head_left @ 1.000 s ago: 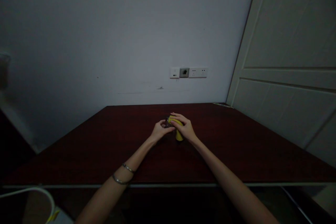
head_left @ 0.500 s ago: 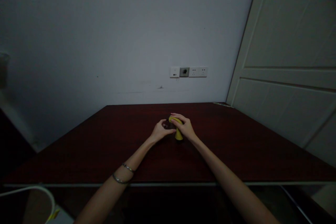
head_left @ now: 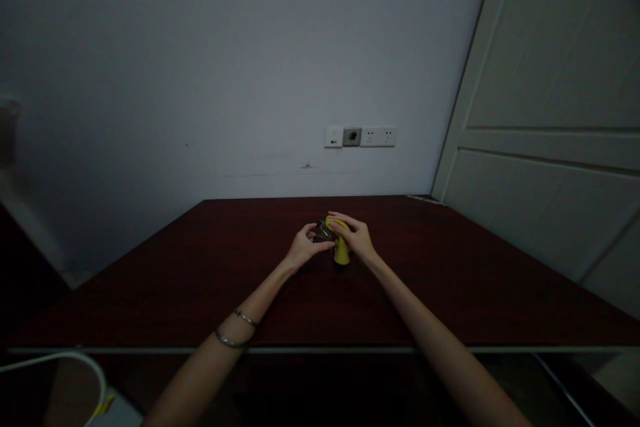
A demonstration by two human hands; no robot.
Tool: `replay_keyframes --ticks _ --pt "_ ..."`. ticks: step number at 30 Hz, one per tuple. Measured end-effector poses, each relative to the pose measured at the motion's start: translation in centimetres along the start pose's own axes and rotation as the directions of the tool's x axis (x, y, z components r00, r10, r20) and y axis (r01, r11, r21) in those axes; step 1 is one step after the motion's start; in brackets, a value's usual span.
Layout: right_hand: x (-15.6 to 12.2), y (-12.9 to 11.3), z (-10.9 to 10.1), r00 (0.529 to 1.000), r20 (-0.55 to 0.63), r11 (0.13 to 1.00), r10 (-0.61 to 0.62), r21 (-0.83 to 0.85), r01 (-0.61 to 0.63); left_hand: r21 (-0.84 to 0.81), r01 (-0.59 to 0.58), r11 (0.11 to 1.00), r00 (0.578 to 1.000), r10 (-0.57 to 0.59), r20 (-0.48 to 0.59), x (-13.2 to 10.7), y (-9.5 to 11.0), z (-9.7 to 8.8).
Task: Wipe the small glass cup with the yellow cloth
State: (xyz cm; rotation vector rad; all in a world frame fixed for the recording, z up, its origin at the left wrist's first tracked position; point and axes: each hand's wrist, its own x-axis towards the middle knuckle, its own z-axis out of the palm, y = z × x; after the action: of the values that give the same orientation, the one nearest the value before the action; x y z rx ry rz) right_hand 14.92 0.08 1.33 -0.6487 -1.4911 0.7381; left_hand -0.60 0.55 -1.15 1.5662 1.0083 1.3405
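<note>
Both my hands meet near the middle of a dark red table [head_left: 200,280]. My right hand [head_left: 356,241] is wrapped round a small yellow object [head_left: 341,252] that stands on the table. My left hand [head_left: 303,250] is curled against a small dark, shiny part [head_left: 321,232] at the yellow object's upper left, pinching it with the fingertips. In the dim light I cannot make out what the dark part is. Two thin bangles [head_left: 235,330] sit on my left wrist.
A white wall with a row of sockets [head_left: 360,137] stands behind the table. A pale panelled door [head_left: 550,133] fills the right side. A round white-rimmed bin [head_left: 65,383] sits at the lower left, below the table's near edge.
The yellow object has tipped slightly, and the dark part at its upper left shows more between my fingers. Both hands stay in the same place.
</note>
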Motion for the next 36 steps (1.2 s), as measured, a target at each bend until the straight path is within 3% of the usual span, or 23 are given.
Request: replay_keyframes --ticks 3,6,10,15,20,23,26,32,36 --pt "0.1 0.1 -0.3 0.999 0.018 0.998 0.043 0.047 -0.044 -0.051 0.04 0.998 0.999 -0.039 0.018 0.0 0.2 -0.1" --pt "-0.1 -0.1 -0.3 0.997 0.082 0.999 0.001 0.05 -0.005 -0.095 0.086 0.992 0.996 -0.086 0.006 0.1 0.4 -0.1" --pt "-0.3 -0.4 0.0 0.997 0.081 0.999 -0.017 0.044 0.014 -0.148 0.055 0.987 0.998 -0.053 0.019 0.1 0.5 -0.1" --pt "0.0 0.2 0.0 0.991 -0.054 0.991 0.121 0.069 -0.117 -0.174 0.033 0.984 0.997 -0.021 0.071 -0.1 0.6 0.0" --pt "0.0 0.6 -0.1 0.977 -0.004 0.965 0.213 0.157 -0.21 -0.192 0.09 0.977 0.994 -0.076 0.078 -0.3 1.4 -0.1" --pt "-0.3 0.2 -0.3 0.978 0.121 0.961 0.17 0.199 -0.191 -0.199 0.132 0.971 0.99 -0.118 0.077 -0.3 1.8 -0.3" --pt "-0.6 0.0 -0.3 0.965 0.24 0.979 0.11 0.141 -0.146 -0.209 0.17 0.963 0.983 -0.152 0.098 -0.2 1.9 -0.6" --pt "-1.2 0.8 0.4 0.979 0.205 0.996 -0.001 -0.083 0.018 -0.168 0.253 0.953 0.958 -0.223 0.181 -0.3 1.9 -0.9" --pt "-1.3 1.2 0.5 0.98 0.195 0.99 -0.039 -0.123 0.064 -0.16 0.288 0.944 0.944 -0.252 0.211 -0.2 1.6 -1.0"
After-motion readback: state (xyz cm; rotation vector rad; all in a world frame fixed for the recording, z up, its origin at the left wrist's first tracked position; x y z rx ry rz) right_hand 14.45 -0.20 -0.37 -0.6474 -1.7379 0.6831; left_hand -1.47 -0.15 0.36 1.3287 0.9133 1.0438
